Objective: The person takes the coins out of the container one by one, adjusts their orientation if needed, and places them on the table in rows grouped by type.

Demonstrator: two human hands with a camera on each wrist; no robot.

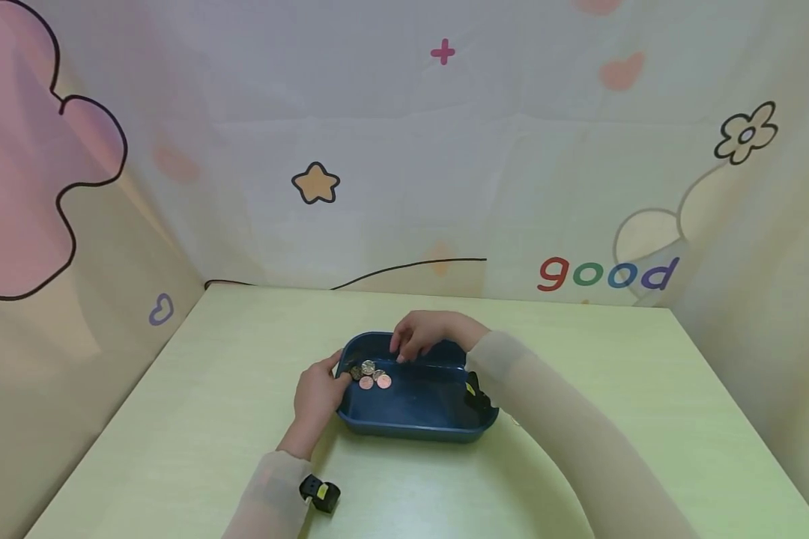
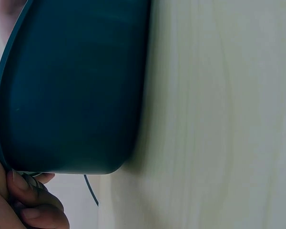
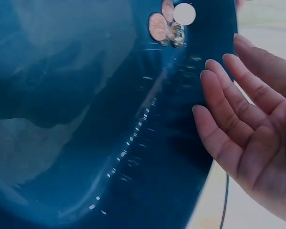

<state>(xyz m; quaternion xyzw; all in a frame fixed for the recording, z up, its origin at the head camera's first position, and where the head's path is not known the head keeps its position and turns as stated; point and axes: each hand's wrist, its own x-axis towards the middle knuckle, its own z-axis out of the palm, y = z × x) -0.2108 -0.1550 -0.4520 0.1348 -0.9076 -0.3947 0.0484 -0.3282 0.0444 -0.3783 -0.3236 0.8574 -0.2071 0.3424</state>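
Observation:
A dark blue tray (image 1: 411,408) with rounded corners is at the middle of the table. Several coins (image 1: 383,382), some copper-coloured and some silvery, lie bunched at its left end. My left hand (image 1: 318,393) grips the tray's left end, its thumb inside the rim; in the left wrist view, the fingers (image 2: 45,217) curl at the tray's edge. Over the far wall hangs my right hand (image 1: 423,333), fingertips pointing down into the tray. In the right wrist view those fingers (image 3: 219,95) are loosely bent and hold nothing, apart from the coins.
The pale wooden table (image 1: 202,419) surrounds the tray. A printed cloth (image 1: 404,209) hangs behind and at both sides. Each wrist carries a small black camera, the left one (image 1: 320,494) near the table's front and the right one (image 1: 475,391) over the tray's right end.

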